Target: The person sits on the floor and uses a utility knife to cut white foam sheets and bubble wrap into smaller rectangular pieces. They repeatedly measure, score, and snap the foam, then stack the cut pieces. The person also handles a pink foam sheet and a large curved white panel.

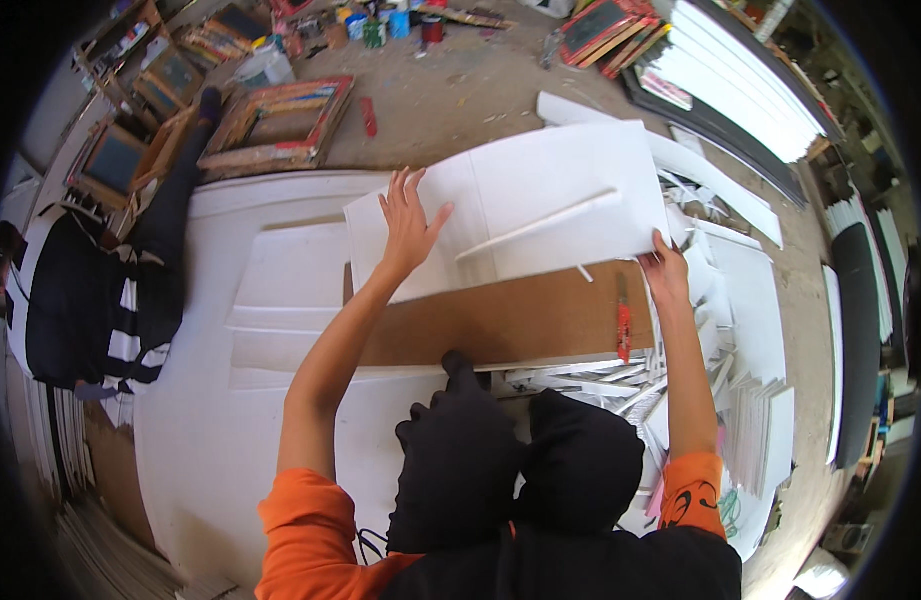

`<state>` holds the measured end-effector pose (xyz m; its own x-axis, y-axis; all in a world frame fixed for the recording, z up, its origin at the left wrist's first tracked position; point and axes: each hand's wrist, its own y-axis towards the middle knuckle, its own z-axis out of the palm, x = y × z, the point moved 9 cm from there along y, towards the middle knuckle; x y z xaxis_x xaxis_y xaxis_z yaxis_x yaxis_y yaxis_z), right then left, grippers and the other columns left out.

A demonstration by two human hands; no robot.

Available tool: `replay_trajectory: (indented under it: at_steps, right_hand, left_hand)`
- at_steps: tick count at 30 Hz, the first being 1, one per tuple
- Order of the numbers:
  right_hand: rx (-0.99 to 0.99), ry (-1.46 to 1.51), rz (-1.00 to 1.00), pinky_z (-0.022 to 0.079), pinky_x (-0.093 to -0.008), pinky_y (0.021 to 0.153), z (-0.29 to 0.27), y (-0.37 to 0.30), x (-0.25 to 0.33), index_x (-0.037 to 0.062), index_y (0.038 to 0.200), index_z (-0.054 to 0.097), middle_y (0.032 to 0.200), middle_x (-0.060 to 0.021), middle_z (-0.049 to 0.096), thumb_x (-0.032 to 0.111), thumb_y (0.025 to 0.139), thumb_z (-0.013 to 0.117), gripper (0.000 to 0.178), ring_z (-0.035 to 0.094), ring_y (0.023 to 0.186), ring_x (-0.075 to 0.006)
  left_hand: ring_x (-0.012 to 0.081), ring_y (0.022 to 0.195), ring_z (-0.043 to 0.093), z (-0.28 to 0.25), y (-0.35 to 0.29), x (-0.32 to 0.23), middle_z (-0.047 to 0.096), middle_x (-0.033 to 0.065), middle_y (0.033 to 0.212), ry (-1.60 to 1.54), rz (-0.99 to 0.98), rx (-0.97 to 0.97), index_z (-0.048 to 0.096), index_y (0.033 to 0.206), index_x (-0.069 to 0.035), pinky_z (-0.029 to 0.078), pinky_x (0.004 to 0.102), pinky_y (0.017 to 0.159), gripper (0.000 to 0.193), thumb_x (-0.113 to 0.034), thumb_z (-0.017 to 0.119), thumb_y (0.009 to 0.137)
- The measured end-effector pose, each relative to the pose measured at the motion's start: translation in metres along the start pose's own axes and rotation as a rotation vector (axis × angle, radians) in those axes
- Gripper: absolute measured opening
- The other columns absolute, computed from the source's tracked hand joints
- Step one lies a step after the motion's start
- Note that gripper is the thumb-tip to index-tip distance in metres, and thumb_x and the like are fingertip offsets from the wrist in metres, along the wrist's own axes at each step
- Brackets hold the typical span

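Observation:
A large white board point(540, 200) lies across a brown cardboard sheet point(510, 320) on the floor in front of me. My left hand point(408, 225) rests flat on the board's left part, fingers spread. My right hand point(665, 272) grips the board's near right corner. A thin white strip point(540, 225) lies diagonally on top of the board. A red utility knife point(623, 325) sits on the cardboard just left of my right wrist.
White panels point(280, 290) cover the floor to my left. Cut white strips and scraps point(710, 330) pile up on the right. Another person in black point(90, 300) sits at the far left. Wooden frames point(280, 125), paint pots point(380, 25) and stacked boards point(740, 90) lie beyond.

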<state>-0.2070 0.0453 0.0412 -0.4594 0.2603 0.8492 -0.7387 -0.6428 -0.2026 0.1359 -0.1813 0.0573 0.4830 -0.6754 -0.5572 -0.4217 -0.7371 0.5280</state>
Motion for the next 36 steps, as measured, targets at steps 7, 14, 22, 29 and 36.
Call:
replay_trajectory:
  at_steps: [7,14,22,29,36]
  right_hand:
    - [-0.151,0.100,-0.057,0.041,-0.0331,0.087,-0.126,-0.066,0.059,-0.0002,0.105,0.045,0.101,-0.0093,0.050,0.013,0.079,0.057,0.031,0.049,0.095,-0.0196]
    - [-0.149,0.189,-0.077,0.040,-0.0350,0.085,-0.187,-0.062,0.043,0.0024,0.104,0.042,0.104,-0.0088,0.048,0.016,0.079,0.058,0.033,0.045,0.098,-0.0195]
    - [-0.609,-1.071,-0.347,0.041,-0.0366,0.075,-0.289,0.010,-0.056,0.0050,0.104,0.039,0.082,-0.0118,0.051,0.024,0.071,0.065,0.046,0.050,0.083,-0.0258]
    - [-0.259,-1.653,-0.161,0.040,-0.0435,0.079,-0.162,-0.025,-0.109,0.0043,0.116,0.031,0.108,-0.0197,0.038,0.023,0.066,0.067,0.064,0.040,0.101,-0.0333]
    - [-0.187,-1.596,-0.152,0.040,-0.0413,0.078,-0.240,-0.063,-0.083,0.0008,0.112,0.041,0.097,-0.0188,0.046,0.014,0.064,0.065,0.055,0.045,0.096,-0.0334]
  left_hand:
    - [0.0303,0.118,0.030,0.068,0.047,-0.119,0.039,0.0161,0.121,0.067,0.252,0.362,0.032,0.121,-0.005,0.008,0.0583,0.096,0.064,-0.051,0.045,0.079]
    - [0.0319,0.101,0.046,0.134,0.043,-0.158,0.049,0.0169,0.109,0.024,0.307,0.524,0.040,0.112,-0.004,0.028,0.0475,0.087,0.056,-0.047,0.051,0.077]
    - [0.0265,0.089,0.047,0.141,0.062,-0.179,0.049,0.0086,0.089,0.257,0.481,0.246,0.046,0.096,-0.008,0.032,0.0405,0.072,0.036,-0.034,0.057,0.075]
    - [0.0254,0.088,0.046,0.132,0.055,-0.158,0.048,0.0084,0.088,0.419,0.370,0.243,0.047,0.097,-0.010,0.031,0.0415,0.072,0.033,-0.032,0.059,0.075]
    - [0.0245,0.090,0.045,0.170,0.019,-0.192,0.046,0.0085,0.090,0.329,0.320,0.329,0.048,0.100,-0.013,0.030,0.0426,0.071,0.033,-0.029,0.060,0.074]
